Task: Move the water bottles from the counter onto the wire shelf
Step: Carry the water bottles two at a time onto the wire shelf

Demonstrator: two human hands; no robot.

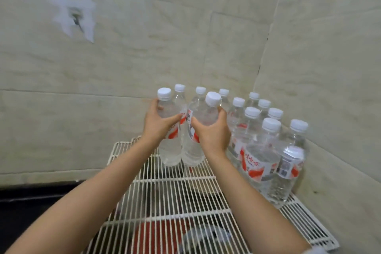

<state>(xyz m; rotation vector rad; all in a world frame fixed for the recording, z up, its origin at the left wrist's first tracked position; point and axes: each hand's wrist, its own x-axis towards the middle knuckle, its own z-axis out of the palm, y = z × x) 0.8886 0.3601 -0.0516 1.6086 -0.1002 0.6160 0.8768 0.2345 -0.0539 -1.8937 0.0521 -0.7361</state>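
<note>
Both my hands are over the white wire shelf point(169, 196). My left hand point(157, 126) grips a clear water bottle point(169, 148) with a white cap and red-and-white label, its base at the shelf's far left. My right hand point(212, 132) grips a second water bottle point(192, 150), tilted with its cap leaning right, right beside the first. Several more bottles point(261, 156) stand packed along the shelf's back and right side against the wall corner.
Beige tiled walls point(123, 57) meet in a corner behind the bottles. A taped hook point(76, 14) hangs on the left wall. Red and grey items point(165, 235) show through the wires below. A dark surface point(31, 208) lies to the left of the shelf.
</note>
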